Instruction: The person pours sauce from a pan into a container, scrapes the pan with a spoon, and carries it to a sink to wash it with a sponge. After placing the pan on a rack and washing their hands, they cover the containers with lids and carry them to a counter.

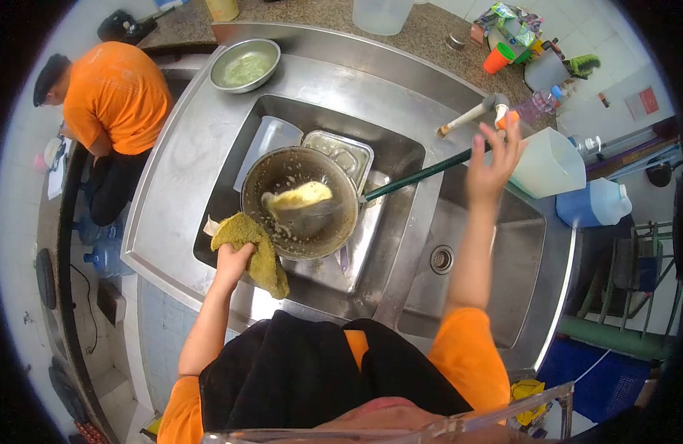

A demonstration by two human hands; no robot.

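Note:
My left hand (236, 260) is closed on a yellow-green cloth (254, 248) at the left side of a round, dirty pan (297, 235). The pan rests in the left sink basin over a metal tray (365, 244), with a yellowish piece (303, 195) and some liquid inside. Its green handle (419, 176) reaches up to the right. Up at the faucet (467, 117), my right hand (495, 159) is raised with its fingers apart, near the orange knob (513, 117). Whether a fingertip touches the knob is hard to tell.
A metal bowl (245, 65) stands on the sink's upper left. The right basin (460, 274) has a drain. Containers (549, 164) and a blue jug (594, 203) line the right edge. A person (118, 96) in orange crouches at the left.

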